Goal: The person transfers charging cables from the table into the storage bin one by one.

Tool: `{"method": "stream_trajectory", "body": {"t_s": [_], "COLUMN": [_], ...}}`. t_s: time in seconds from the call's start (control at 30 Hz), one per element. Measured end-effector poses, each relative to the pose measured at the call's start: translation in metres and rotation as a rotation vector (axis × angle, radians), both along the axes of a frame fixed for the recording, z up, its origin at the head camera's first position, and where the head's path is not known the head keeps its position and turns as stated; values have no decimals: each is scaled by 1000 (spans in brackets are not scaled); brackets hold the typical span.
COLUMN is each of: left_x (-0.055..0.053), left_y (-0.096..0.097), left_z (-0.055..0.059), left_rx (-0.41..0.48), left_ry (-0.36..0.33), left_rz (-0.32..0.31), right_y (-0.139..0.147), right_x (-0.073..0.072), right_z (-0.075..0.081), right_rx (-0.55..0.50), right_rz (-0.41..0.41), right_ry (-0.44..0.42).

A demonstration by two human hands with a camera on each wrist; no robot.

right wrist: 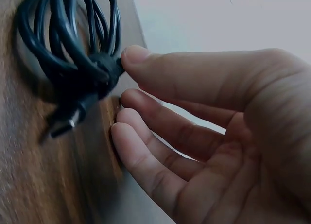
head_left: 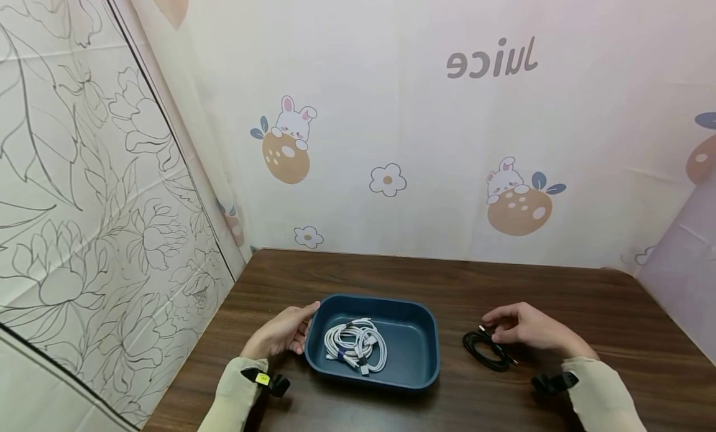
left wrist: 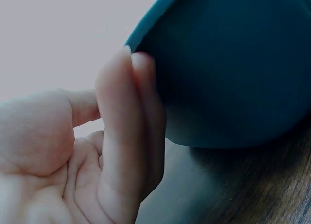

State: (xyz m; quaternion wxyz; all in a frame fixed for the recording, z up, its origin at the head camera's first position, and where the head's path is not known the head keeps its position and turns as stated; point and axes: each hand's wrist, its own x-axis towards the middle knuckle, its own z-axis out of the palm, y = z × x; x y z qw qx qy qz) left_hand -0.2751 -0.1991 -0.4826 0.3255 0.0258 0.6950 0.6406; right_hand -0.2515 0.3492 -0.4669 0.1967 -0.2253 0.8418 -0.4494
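Observation:
My left hand (head_left: 282, 330) holds the left end of a dark blue rectangular bin (head_left: 411, 351), its fingers bent against the outer wall (left wrist: 233, 78) in the left wrist view. White charging cables (head_left: 349, 345), coiled and tied, lie in the left half of the bin. To the right, my right hand (head_left: 528, 327) is over a coiled black USB cable (head_left: 495, 364) on the table. In the right wrist view the thumb tip is at the cable's black tie (right wrist: 108, 68), while the other fingers (right wrist: 146, 156) are loosely bent, apart from the coil.
The dark wood table (head_left: 391, 267) runs back to a printed curtain (head_left: 347, 146). Another curtain (head_left: 89, 233) with line-drawn flowers hangs on the left. A small black camera is strapped to each wrist.

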Motion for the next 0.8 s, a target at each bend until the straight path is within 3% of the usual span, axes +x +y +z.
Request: {"method": "stream_trajectory", "body": {"t_s": [0.4,0.8], "left_x": [0,1], "left_y": [0,0], "left_z": [0,0], "left_rx": [-2,3], "left_ry": [-1,1], "left_rz": [0,-1], "right_y": [-11,-18], "right_x": [1,3], "right_z": [-1,-1], "right_rx": [33,89], "right_rz": [5,-39], "right_ry": [0,63]}}
